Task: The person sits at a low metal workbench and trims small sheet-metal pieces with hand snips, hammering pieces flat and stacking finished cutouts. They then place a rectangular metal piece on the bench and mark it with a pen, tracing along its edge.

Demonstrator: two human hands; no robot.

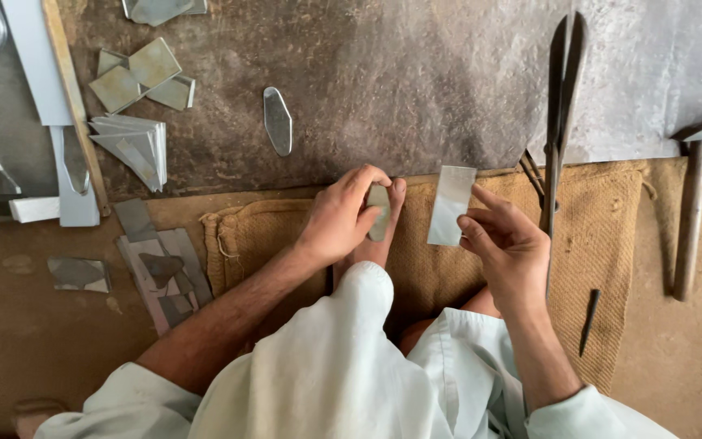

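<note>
The left hand (341, 218) is closed around a small rounded metal piece (379, 213), pressing it against the person's bare foot (377, 236) on the burlap sack (603, 228). The right hand (507, 244) pinches a rectangular metal strip (451, 205) upright between thumb and fingers, just beside the left. Long shears (564, 106) lie near the right hand, a hammer (692, 195) farther right, cut metal scraps (141, 77) well apart at the left

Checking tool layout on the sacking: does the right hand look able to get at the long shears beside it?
Probably yes. The shears lie just beyond the right hand with nothing between, but that hand holds a rectangular metal strip, which it would likely need to put down.
</note>
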